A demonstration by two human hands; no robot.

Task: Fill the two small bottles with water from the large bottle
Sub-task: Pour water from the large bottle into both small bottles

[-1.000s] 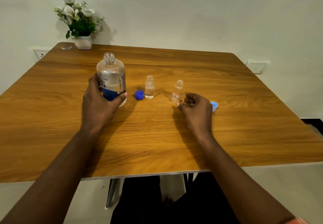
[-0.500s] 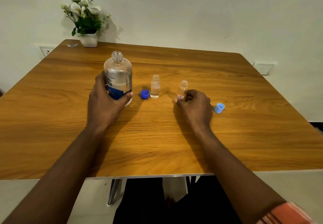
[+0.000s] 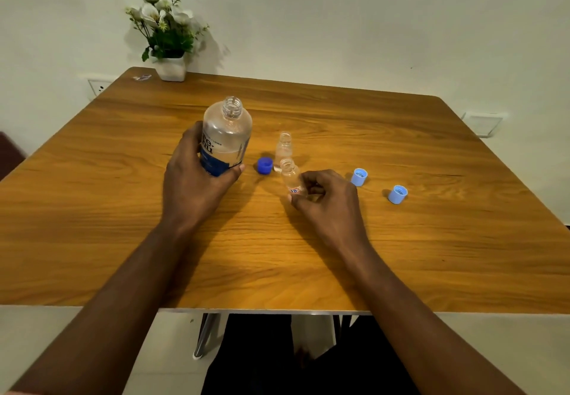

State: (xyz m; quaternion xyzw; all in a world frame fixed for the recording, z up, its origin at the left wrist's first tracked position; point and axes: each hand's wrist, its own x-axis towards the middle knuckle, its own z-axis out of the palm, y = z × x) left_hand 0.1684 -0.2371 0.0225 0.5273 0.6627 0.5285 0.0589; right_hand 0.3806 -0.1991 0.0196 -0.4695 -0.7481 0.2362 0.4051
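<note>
Large bottle [image 3: 226, 138] upright, mouth up, gripped by left hand [image 3: 197, 184]; right hand [image 3: 327, 201] pinches small bottle [image 3: 291, 175], leaning left.

One large bottle [image 3: 226, 135], two small bottles [image 3: 284, 147] [image 3: 291, 176], three caps [image 3: 265, 165] [image 3: 359, 176] [image 3: 397, 194], one potted plant [image 3: 170, 67].

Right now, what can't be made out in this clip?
Head view:
Label on the large bottle: partly covered by the left hand, blurred.
Base of the near small bottle: hidden by the right hand; standing or lifted, cannot tell.
Lower part of the far small bottle: behind the near one; water level unclear.
Small scrap at the far-left corner of the table: too small to identify.
</note>
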